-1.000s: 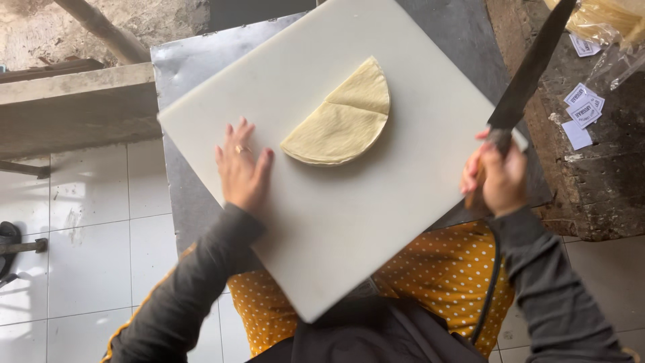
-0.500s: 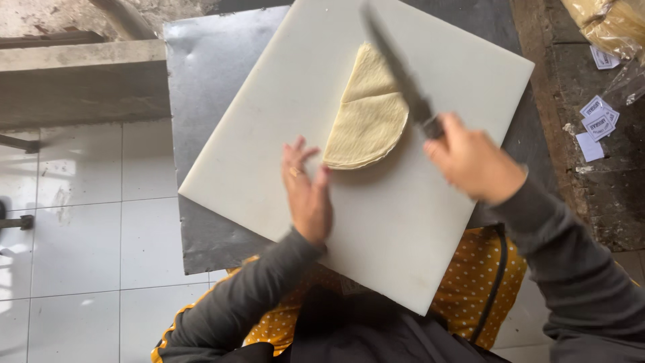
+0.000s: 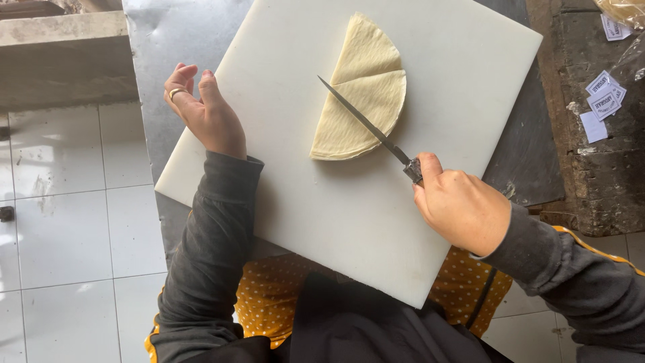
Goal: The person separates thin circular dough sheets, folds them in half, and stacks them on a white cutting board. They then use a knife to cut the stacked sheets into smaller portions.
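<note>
A half-round stack of pale flatbreads (image 3: 366,94) lies on a white cutting board (image 3: 349,215). My right hand (image 3: 460,208) grips the handle of a long knife (image 3: 366,124), whose blade rests across the lower part of the stack, pointing up-left. A cut line runs through the stack above the blade. My left hand (image 3: 205,111) rests at the board's left edge, fingers curled loosely and holding nothing, with a ring on one finger.
The board sits tilted on a grey metal table (image 3: 161,60). A rough dark surface (image 3: 584,154) at the right holds small white paper labels (image 3: 601,101) and a plastic bag (image 3: 625,10). White floor tiles (image 3: 67,242) lie at the left.
My right hand brought the knife from the board's right edge over the flatbreads and laid the blade across them. My left hand slid from the board's middle to its left edge.
</note>
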